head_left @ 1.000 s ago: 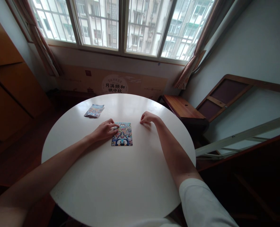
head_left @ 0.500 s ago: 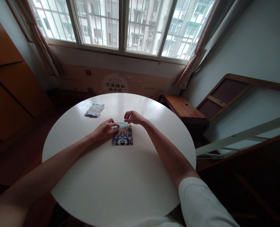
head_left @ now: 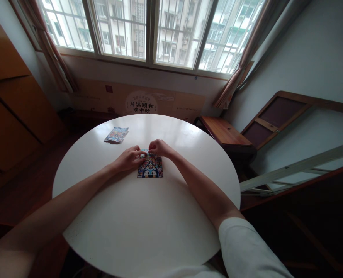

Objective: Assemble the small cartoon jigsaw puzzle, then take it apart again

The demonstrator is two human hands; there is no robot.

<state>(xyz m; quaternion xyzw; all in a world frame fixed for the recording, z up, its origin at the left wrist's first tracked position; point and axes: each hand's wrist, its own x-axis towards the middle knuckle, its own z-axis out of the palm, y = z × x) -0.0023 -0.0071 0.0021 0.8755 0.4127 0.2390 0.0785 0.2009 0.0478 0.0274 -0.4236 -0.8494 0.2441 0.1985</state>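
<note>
A small jigsaw puzzle (head_left: 150, 168) with a blue dog's face lies flat on the white round table (head_left: 142, 220). My left hand (head_left: 128, 159) rests at its upper left edge, thumb and forefinger apart and reaching onto the puzzle. Over the puzzle's far edge is my right hand (head_left: 159, 148), its fingertips pinched together close to the left fingertips. Whatever the right fingers hold, perhaps a puzzle piece, is too small to make out. The two hands cover part of the top of the puzzle.
A printed packet (head_left: 116, 135) with a similar picture lies toward the table's far left. Beyond the table's right edge stands a wooden stool or bench (head_left: 226, 131). A large printed cardboard panel (head_left: 171, 102) leans under the window.
My right hand has moved slightly left and toward me, down onto the puzzle's far edge, and its fingers have drawn closer together. The left hand has hardly moved.
</note>
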